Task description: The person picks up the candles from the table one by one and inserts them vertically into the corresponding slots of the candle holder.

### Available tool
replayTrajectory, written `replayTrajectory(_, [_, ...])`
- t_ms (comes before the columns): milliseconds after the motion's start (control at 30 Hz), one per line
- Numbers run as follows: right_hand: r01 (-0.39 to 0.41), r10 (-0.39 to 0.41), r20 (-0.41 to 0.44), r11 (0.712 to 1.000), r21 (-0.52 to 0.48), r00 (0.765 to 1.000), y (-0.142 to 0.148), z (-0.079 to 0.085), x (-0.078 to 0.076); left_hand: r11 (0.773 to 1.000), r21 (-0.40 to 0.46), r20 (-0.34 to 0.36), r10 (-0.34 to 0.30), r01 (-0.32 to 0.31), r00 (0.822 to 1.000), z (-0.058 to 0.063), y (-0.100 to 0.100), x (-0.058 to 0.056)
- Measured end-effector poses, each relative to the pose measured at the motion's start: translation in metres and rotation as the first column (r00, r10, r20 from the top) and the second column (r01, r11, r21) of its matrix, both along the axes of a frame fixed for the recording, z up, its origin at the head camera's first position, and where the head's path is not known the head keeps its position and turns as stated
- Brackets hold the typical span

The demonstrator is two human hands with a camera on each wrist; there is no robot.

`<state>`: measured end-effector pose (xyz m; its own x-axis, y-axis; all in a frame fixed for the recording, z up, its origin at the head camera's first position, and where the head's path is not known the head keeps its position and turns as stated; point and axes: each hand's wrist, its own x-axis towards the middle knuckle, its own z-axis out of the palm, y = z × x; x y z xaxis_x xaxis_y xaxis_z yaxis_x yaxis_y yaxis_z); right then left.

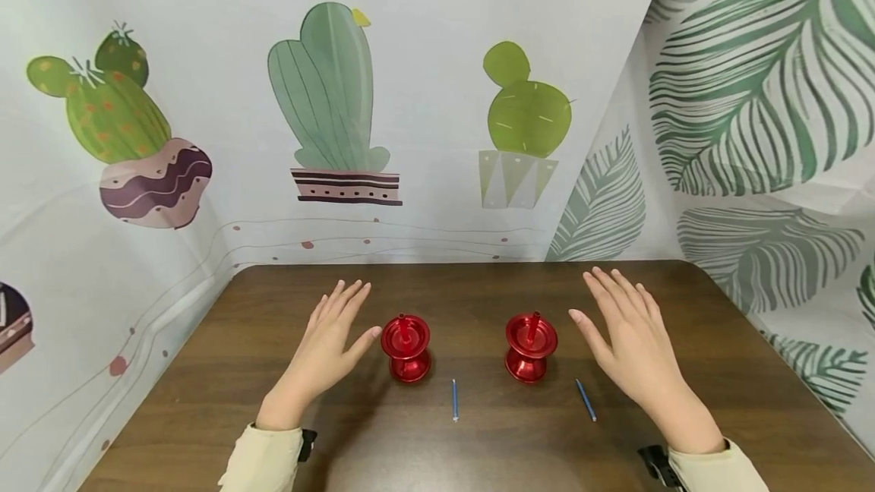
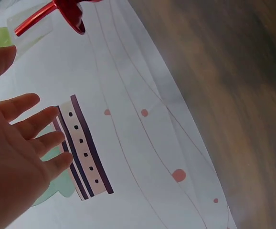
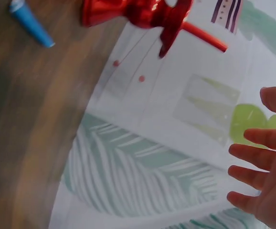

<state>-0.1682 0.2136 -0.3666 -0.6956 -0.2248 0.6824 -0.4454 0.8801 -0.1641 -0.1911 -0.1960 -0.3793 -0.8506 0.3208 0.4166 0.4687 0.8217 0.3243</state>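
Note:
Two shiny red candle holders stand upright on the brown table, each with a dish and a thin central tube. My left hand (image 1: 324,355) is beside the left candle holder (image 1: 409,367), fingers extended and nothing held. On the other side, my right hand (image 1: 632,351) reaches forward to the right of the right candle holder (image 1: 527,367), its fingers straight and spread. A slim blue stick (image 1: 455,401) lies between the two holders, toward the near side. Another blue stick (image 1: 585,401) lies near the right hand. Both wrist views show the palms with nothing in them.
The wooden table (image 1: 478,454) ends at a white cloth backdrop (image 1: 437,97) printed with cacti. A second cloth (image 1: 772,158) with green leaf prints hangs at the right. Dark straps (image 1: 659,465) sit at the cream sleeves.

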Motion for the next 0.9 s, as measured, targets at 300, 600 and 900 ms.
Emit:
replayTrajectory(300, [-0.152, 0.143, -0.163, 0.987, -0.044, 0.976, -0.036, 0.013, 0.006, 0.997, 0.041, -0.011, -0.059, 0.059, 0.998, 0.000, 0.008, 0.001])
replayTrajectory(600, [-0.273, 0.269, -0.077, 0.960, -0.060, 0.960, -0.078, 0.010, 0.015, 0.993, 0.067, 0.029, -0.097, 0.095, 0.995, -0.006, 0.014, 0.002])
replayTrajectory(900, [-0.290, 0.297, 0.113, 0.954, -0.072, 0.948, -0.111, -0.006, 0.016, 0.992, 0.073, 0.116, -0.111, 0.103, 0.987, -0.013, 0.016, 0.002])
